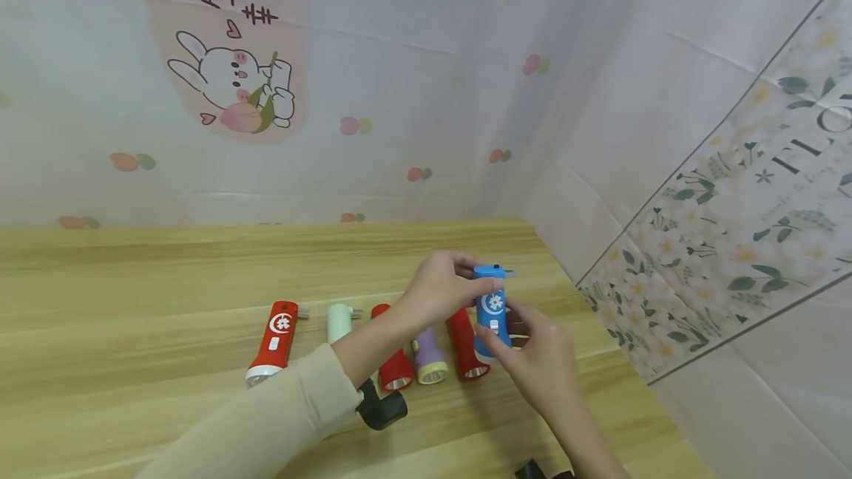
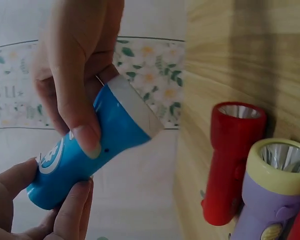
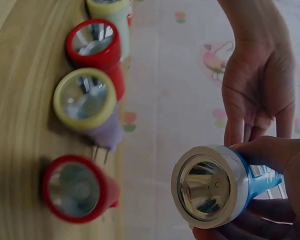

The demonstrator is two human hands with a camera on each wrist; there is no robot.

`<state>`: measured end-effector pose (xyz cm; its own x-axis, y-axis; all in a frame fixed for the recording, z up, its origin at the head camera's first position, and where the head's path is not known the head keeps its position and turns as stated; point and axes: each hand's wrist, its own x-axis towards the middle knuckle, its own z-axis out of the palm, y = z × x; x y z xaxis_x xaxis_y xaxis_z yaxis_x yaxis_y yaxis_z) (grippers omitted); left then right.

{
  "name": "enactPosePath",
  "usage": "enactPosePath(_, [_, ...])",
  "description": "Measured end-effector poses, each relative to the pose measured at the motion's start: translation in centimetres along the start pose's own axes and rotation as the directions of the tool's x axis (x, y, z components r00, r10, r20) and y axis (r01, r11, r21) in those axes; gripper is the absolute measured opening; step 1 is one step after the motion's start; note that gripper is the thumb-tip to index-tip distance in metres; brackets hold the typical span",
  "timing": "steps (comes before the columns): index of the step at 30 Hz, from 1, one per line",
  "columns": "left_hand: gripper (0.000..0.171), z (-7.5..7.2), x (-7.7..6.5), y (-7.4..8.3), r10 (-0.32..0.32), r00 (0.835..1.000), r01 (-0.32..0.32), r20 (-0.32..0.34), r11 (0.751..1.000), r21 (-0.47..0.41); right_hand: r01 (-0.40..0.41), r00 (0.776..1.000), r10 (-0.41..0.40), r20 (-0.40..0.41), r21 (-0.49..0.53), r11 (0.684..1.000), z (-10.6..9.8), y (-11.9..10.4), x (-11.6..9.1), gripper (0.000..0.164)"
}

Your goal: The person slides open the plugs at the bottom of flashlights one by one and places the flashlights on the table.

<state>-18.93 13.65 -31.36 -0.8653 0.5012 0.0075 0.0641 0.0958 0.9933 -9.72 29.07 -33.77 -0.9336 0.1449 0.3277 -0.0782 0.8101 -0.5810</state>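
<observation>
Both hands hold a blue flashlight (image 1: 492,309) above the table, its white flower-and-moon print and slide switch facing up. My left hand (image 1: 442,288) pinches the end where plug prongs (image 1: 509,273) stick out sideways. Around the body near the white-rimmed lamp end, my right hand (image 1: 542,350) grips with thumb and fingers. The clear lens (image 3: 207,191) shows in the right wrist view. Just left of it on the table lie a red flashlight (image 1: 464,338) and a purple one with a yellow rim (image 1: 429,353).
Farther left in the row are another red flashlight (image 1: 397,369), a mint-green one (image 1: 339,320) partly behind the left forearm, and a red one with a white rim (image 1: 279,335). Patterned cloth (image 1: 399,94) hangs behind the wooden table (image 1: 133,331) and along its right side.
</observation>
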Motion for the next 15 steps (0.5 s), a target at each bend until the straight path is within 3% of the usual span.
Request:
enactPosePath(5, [0.038,1.1,1.3,-0.9,0.005,1.000,-0.006,0.013,0.997,0.077,-0.071,0.997,0.071,0.015,-0.029,0.997,0.1,1.5,0.2,0.043])
enactPosePath(15, [0.030,2.9,3.8,-3.0,-0.076,0.995,0.086,-0.058,0.980,0.181,-0.137,0.989,0.140,0.051,-0.053,0.989,1.0,4.6,0.8,0.036])
